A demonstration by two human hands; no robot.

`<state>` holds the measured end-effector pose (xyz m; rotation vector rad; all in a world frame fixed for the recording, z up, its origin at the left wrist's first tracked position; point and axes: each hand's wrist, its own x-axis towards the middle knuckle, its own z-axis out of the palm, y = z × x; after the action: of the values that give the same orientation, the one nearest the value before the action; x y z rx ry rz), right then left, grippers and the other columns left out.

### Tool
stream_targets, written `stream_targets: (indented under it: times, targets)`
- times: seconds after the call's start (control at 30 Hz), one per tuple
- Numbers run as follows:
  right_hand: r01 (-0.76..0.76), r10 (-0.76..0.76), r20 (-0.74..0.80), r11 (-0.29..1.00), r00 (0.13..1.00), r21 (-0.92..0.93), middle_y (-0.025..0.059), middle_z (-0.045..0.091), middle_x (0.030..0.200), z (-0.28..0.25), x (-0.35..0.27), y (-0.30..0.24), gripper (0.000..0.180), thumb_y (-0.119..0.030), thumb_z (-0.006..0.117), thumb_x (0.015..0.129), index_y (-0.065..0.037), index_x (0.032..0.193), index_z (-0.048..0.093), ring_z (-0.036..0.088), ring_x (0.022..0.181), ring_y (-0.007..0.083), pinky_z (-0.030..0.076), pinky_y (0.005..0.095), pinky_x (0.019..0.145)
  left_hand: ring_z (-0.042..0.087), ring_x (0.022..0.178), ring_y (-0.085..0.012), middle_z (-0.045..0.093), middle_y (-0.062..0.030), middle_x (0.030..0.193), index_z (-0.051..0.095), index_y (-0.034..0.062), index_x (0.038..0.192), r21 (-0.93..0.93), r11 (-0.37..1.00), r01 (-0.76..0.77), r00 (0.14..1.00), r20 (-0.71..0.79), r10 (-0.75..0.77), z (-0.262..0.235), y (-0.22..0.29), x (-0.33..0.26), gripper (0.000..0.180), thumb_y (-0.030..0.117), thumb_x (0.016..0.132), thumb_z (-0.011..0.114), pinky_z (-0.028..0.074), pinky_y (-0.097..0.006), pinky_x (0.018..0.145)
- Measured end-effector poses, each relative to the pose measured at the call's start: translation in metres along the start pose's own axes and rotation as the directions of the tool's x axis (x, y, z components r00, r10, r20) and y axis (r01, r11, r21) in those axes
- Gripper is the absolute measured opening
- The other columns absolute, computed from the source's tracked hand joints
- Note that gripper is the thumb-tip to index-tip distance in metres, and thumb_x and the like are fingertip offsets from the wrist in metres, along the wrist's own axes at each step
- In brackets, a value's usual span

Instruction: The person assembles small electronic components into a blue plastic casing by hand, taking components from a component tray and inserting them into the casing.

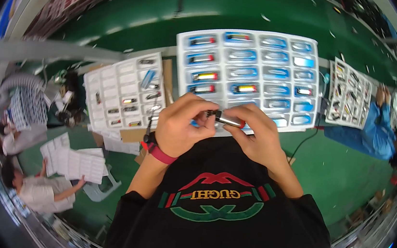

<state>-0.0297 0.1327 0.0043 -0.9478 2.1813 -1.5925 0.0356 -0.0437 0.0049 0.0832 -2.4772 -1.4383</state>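
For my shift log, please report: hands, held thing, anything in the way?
Right hand gripping small dark tube near its red end. Left hand at the other end. White tray beyond; no obstacle seen between hands.

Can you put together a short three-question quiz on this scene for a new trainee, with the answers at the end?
1. Multiple choice: where is the red wristband worn? A: right wrist. B: left wrist. C: both wrists.
2. True or false: the right hand holds a slim, dark, red-ended item.
3. Fill in the blank: in the two right-hand columns of the large white compartment tray nearest the hands, most of the pieces show the colour ____.

Key: 1: B. 2: true. 3: blue.
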Motion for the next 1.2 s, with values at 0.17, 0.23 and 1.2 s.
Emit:
stream_targets:
  times: [0.17, 0.23, 1.2]
  targets:
    - [-0.181, 0.186, -0.067, 0.981, 0.980, 0.069, 0.0103, 0.062, 0.089, -0.040, -0.021, 0.044, 0.031, -0.004, 0.070, 0.078, -0.004, 0.109, 0.064, 0.060, 0.070, 0.0221, 0.048, 0.0309, 0.063, 0.063, 0.065, -0.0110, 0.063, -0.0049, 0.080, 0.068, 0.0043, 0.096, -0.179, 0.943, 0.282, 0.930, 0.293, -0.222, 0.045, -0.006, 0.037, 0.024, 0.002, 0.073, 0.073, 0.050, -0.022, 0.056]
    - [-0.239, 0.247, -0.098, 0.967, 0.964, 0.083, 0.0102, 0.062, 0.088, -0.061, -0.032, 0.058, 0.030, -0.004, 0.070, 0.079, -0.004, 0.109, 0.065, 0.059, 0.069, 0.0213, 0.047, 0.0300, 0.062, 0.063, 0.071, -0.0089, 0.065, -0.0039, 0.081, 0.069, 0.0053, 0.097, -0.302, 0.888, 0.347, 0.874, 0.447, -0.190, 0.068, -0.005, 0.056, 0.024, 0.003, 0.074, 0.073, 0.050, -0.021, 0.058]
    - [0.035, 0.096, -0.562, 0.975, 0.822, 0.218, 0.0000, 0.060, 0.075, -0.112, -0.017, 0.022, 0.032, -0.001, 0.073, 0.078, 0.004, 0.107, 0.062, 0.046, 0.056, 0.0014, 0.033, 0.0163, 0.049, 0.060, 0.108, -0.0285, 0.058, -0.0208, 0.116, 0.054, -0.0032, 0.105, -0.639, 0.760, 0.113, 0.994, 0.077, -0.084, 0.118, 0.044, 0.060, 0.039, -0.019, 0.071, 0.066, 0.054, -0.035, 0.087]
